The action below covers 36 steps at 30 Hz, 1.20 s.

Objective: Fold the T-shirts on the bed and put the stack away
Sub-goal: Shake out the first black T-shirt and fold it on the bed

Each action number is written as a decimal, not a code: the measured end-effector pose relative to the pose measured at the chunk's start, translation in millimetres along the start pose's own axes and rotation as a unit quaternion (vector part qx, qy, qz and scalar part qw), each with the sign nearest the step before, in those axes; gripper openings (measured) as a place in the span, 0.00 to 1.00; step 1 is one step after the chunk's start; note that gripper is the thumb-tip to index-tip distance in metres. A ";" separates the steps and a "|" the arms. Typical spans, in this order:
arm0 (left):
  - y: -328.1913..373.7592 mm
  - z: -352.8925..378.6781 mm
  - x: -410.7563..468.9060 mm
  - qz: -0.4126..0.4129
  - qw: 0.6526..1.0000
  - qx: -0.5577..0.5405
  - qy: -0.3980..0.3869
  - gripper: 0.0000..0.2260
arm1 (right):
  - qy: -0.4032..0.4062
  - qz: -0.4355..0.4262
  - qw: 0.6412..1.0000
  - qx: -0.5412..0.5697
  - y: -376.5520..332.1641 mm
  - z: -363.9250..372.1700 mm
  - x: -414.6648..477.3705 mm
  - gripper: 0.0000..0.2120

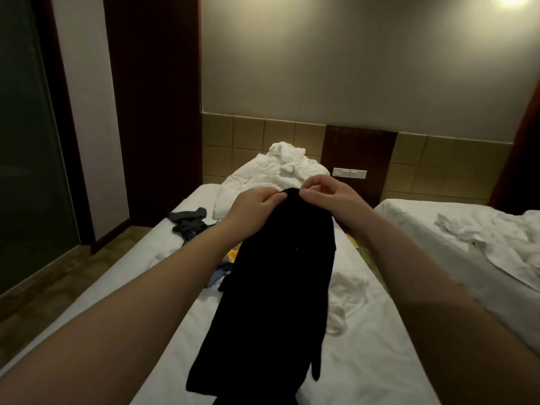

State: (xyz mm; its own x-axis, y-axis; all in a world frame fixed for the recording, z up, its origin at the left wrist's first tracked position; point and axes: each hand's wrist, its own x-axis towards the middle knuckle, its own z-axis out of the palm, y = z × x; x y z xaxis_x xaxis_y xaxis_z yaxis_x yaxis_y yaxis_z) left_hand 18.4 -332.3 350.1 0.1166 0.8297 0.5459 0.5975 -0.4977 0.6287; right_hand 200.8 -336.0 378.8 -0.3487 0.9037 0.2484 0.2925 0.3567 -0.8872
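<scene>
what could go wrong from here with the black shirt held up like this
The left hand and right hand pinch the black T-shirt close together at its top edge, so it hangs bunched and may fold crooked when laid down. It hangs in front of the colourful clothes on the bed and could snag or cover them.

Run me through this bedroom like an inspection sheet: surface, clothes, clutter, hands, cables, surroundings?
Surface: white bed, sheet wrinkled.
Job's things: black shirt held up over the bed; grey garment crumpled at the left edge; white garment crumpled on the right; yellow and blue garments partly hidden behind the shirt.
Clutter: heap of white bedding at the head end.
Hands: left hand and right hand both pinch the black shirt's top edge.
Cables: nothing seen.
Surroundings: second bed on the right, wall switch plate, glass door on the left.
</scene>
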 end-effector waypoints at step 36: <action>7.5 -85.4 -14.9 -0.061 0.994 -0.014 -0.094 0.07 | -0.049 0.011 0.989 -0.142 -28.8 -15.0 -14.5 0.03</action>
State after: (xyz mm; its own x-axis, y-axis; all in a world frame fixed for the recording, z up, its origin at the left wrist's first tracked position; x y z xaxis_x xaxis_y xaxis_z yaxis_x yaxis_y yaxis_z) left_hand -46.7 -369.9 394.0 0.1926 0.9155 0.3532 0.5946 -0.3952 0.7001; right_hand 210.7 -355.8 406.6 -0.4208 0.8893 0.1791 0.5338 0.4024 -0.7437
